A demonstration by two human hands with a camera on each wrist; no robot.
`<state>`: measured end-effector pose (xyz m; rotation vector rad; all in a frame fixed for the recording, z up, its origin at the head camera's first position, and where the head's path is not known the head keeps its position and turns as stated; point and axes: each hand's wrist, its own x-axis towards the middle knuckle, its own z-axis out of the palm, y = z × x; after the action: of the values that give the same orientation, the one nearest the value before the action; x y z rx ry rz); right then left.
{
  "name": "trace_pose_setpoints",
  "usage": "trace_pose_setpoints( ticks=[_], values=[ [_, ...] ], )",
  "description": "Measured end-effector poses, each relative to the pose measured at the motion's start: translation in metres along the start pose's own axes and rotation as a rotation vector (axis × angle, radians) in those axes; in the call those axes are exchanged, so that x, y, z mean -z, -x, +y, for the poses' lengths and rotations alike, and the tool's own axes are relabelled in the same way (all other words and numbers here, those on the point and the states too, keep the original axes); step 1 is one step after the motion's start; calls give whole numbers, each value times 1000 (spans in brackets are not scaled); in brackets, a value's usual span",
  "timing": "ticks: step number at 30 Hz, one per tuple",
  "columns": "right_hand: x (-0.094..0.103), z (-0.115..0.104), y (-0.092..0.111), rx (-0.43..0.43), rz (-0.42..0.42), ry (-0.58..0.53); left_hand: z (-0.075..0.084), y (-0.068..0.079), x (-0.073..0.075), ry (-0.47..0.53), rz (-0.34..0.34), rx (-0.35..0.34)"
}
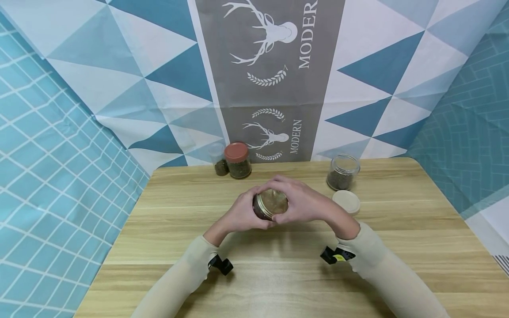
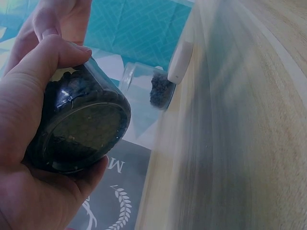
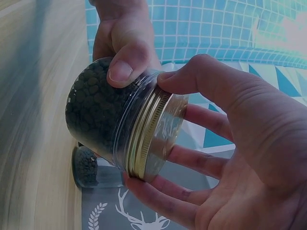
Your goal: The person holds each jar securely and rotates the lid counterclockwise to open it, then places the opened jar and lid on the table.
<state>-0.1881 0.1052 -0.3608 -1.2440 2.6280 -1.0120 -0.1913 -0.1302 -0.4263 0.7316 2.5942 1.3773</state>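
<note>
The gold-lidded jar is held in the air over the wooden table, at about the middle of its width. Its long axis leans: the gold lid points up and toward the person's right, while the glass base slants down to the left. The left hand curls round the glass body, its thumb near the neck, and the right hand grips the lid's edge between thumb and fingers. Part of the left hand's grip is hidden behind the glass in the right wrist view, and the lid is mostly covered by the hands in the left wrist view. The dark pellets inside are too dim to identify. At the back of the table, a red-topped jar stands beside a small clear container, whose pale upper part blends into the wall cloth. To the right, a white lid lies just beside a clear jar. On the cloth's grey strip, one "MODERN" reads whole; the upper one is cut at the top edge, leaving "MODER". Both sleeves run out of the head view.
</note>
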Motion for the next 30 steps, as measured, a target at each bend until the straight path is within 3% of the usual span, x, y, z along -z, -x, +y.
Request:
trace_pose_setpoints(
  ticks=[16, 30],
  values=[
    [11, 0, 4, 32, 41, -7, -7, 3, 6, -18, 20, 29],
    [16, 5, 4, 13, 32, 12, -4, 3, 8, 1, 38, 8]
  ],
)
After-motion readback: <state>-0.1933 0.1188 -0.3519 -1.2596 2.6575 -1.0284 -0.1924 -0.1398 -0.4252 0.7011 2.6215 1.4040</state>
